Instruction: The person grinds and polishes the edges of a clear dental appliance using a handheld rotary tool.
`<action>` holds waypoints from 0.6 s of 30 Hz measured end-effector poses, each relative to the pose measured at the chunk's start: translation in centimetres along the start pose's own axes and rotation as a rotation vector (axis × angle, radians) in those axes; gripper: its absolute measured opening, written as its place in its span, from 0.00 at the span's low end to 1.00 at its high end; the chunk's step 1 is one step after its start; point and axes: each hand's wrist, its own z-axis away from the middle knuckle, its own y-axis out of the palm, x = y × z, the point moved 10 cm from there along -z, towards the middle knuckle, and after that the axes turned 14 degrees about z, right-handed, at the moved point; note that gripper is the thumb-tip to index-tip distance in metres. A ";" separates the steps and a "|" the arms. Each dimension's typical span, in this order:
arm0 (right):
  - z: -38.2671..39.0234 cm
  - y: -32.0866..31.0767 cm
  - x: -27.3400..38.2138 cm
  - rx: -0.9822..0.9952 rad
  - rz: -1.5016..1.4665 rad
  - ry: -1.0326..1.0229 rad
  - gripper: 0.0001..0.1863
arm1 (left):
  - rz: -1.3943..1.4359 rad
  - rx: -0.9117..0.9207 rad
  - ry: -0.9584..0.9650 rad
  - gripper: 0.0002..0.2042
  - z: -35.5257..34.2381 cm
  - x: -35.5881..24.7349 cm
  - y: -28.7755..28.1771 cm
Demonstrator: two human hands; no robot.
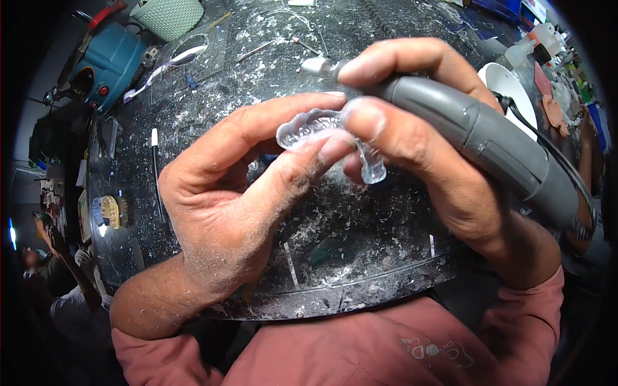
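At centre frame our left hand pinches a clear plastic piece steady while our right hand grips a grey grinder, apparently against its edge.

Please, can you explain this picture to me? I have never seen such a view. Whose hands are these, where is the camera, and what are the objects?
The camera sits on a person's head and looks down, so edges bend. The left hand pinches a small clear plastic piece. The right hand grips a grey handheld rotary tool, its tip beside that piece. Below is a dark dusty worktable covered in white shavings. Farther away lie a blue machine, a green basket and a model of teeth.
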 end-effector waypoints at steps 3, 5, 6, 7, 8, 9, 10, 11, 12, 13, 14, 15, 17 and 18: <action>-0.4 -1.2 1.7 -0.042 0.309 -0.364 0.26 | 0.020 -0.029 -0.021 0.14 0.0 0.3 -1.1; -0.1 -1.7 2.8 -0.169 0.323 -0.424 0.27 | 0.076 -0.041 0.010 0.11 0.0 -0.1 -1.0; 0.6 -1.8 3.1 -0.258 0.338 -0.405 0.27 | 0.075 -0.042 0.007 0.11 -0.1 -0.1 -1.2; 1.5 -1.4 3.7 -0.198 0.338 -0.394 0.25 | 0.090 -0.045 0.011 0.12 -0.2 0.0 -1.2; 2.0 -1.1 4.2 -0.138 0.337 -0.382 0.23 | 0.106 -0.047 0.015 0.13 -0.3 0.1 -1.3; 2.6 -0.8 4.8 -0.202 0.171 -0.567 0.19 | 0.186 -0.017 0.013 0.14 -0.3 0.3 -1.0; 2.1 -0.2 5.0 0.006 0.174 -0.783 0.19 | 0.170 -0.035 0.011 0.14 -0.1 0.3 -1.5; 2.0 -0.1 5.1 0.081 0.196 -0.850 0.19 | 0.145 -0.044 0.000 0.15 -0.1 0.3 -1.6; 2.1 0.4 5.0 0.093 0.217 -0.843 0.19 | 0.120 -0.052 -0.012 0.15 0.0 0.4 -1.7; 2.3 0.6 4.9 0.093 0.228 -0.822 0.20 | 0.100 -0.049 0.006 0.14 0.0 0.4 -1.6; 2.7 0.7 4.8 0.076 0.232 -0.794 0.20 | 0.102 -0.044 0.002 0.14 0.1 0.5 -1.6; 2.7 0.6 4.5 0.043 0.209 -0.761 0.21 | 0.085 -0.026 0.007 0.14 0.2 0.4 -1.5; 2.8 -0.2 4.4 -0.023 0.156 -0.698 0.21 | 0.053 -0.033 0.016 0.12 0.3 0.0 -0.8; 3.0 -0.8 4.5 -0.050 0.132 -0.674 0.22 | 0.053 -0.023 0.015 0.12 0.4 -0.2 -0.2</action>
